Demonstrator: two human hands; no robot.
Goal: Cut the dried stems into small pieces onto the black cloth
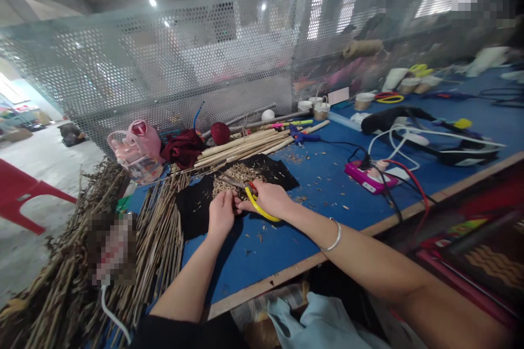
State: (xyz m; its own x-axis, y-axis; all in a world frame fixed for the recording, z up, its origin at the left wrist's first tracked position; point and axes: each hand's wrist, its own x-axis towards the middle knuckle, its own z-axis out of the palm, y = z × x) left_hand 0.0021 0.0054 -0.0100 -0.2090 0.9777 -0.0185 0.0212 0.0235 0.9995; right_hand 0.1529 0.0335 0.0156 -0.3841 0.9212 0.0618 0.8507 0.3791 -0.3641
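Observation:
My right hand [271,199] is closed round the scissors [265,212], whose handles are yellow and red. The scissors' blades point left over a pile of small tan cut bits [235,173]. Close beside it, my left hand [221,211] has its fingers pinched together at the near edge of the pile; what they hold is too small to tell. Under the pile lies a black cloth [190,211] on the blue table [241,267]. Long dry stalks [158,229] lie in a bundle just left of the cloth.
Behind the cloth lie pale sticks [241,147], a dark red cloth [183,148], a dark red yarn ball [220,133] and a blue glue gun [301,135]. A pink bag [141,147] stands back left. A magenta power strip [370,177] with cords sits right. A perforated metal screen [184,65] borders the back.

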